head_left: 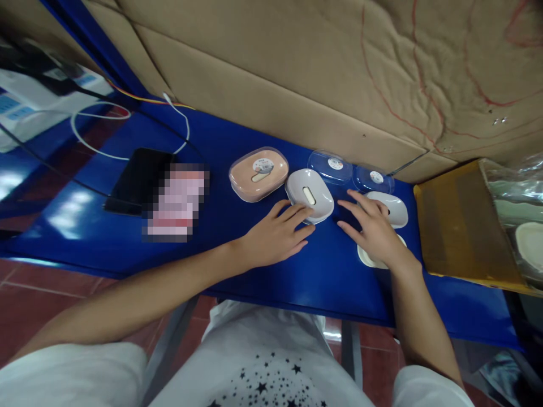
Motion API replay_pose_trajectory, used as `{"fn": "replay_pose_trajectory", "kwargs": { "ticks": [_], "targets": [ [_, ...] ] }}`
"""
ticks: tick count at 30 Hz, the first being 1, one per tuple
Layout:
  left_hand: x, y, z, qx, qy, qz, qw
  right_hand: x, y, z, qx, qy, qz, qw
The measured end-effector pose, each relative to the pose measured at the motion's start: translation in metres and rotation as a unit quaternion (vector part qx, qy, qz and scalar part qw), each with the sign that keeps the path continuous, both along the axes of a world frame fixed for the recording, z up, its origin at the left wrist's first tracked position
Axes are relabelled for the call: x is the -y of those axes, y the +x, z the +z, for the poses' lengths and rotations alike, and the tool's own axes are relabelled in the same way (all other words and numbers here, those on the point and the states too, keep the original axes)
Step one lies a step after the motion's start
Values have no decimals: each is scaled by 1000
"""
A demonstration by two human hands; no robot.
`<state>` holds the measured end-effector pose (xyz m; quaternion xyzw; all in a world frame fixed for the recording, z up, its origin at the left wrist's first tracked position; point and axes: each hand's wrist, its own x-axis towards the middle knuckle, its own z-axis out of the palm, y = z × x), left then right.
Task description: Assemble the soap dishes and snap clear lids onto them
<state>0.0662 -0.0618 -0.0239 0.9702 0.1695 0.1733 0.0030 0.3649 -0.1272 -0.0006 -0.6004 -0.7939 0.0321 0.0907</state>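
Observation:
My left hand rests with fingers spread at the near edge of a pale grey rounded box, which has a cream oval piece on its top. Over the blue table my right hand hovers, fingers apart, holding nothing. Partly hidden behind it is a white rounded lid with a dark hole. Beneath its wrist lies a cream rounded piece, mostly covered. A peach box under a clear cover with a sticker sits left of the grey box.
Two clear plastic covers with stickers lie at the back by the cardboard wall. An open cardboard box with wrapped parts stands right. At left are a black device, a blurred-out pink item and a white cable.

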Motion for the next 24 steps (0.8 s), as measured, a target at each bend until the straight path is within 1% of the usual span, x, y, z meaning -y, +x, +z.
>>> {"fn": "replay_pose_trajectory", "kwargs": {
  "ticks": [3, 6, 12, 15, 18, 24],
  "targets": [
    [0, 0, -1, 0, 1, -1, 1000, -1, 3, -6, 7, -26, 15, 1000],
    [0, 0, -2, 4, 0, -1, 1000, -1, 6, -10, 14, -25, 13, 1000],
    [-1, -1, -2, 1, -2, -3, 1000, -2, 4, -7, 3, -10, 11, 1000],
    [-1, -1, -1, 6, -1, -4, 1000, -3, 3, -3, -14, 3, 9, 1000],
    [-1, -1, -1, 4, -2, -2, 1000, -3, 10, 5, -28, 12, 1, 1000],
    [-1, -2, -2, 4, -4, -3, 1000, 5, 45, 27, -33, 53, -75, 995]
  ]
}}
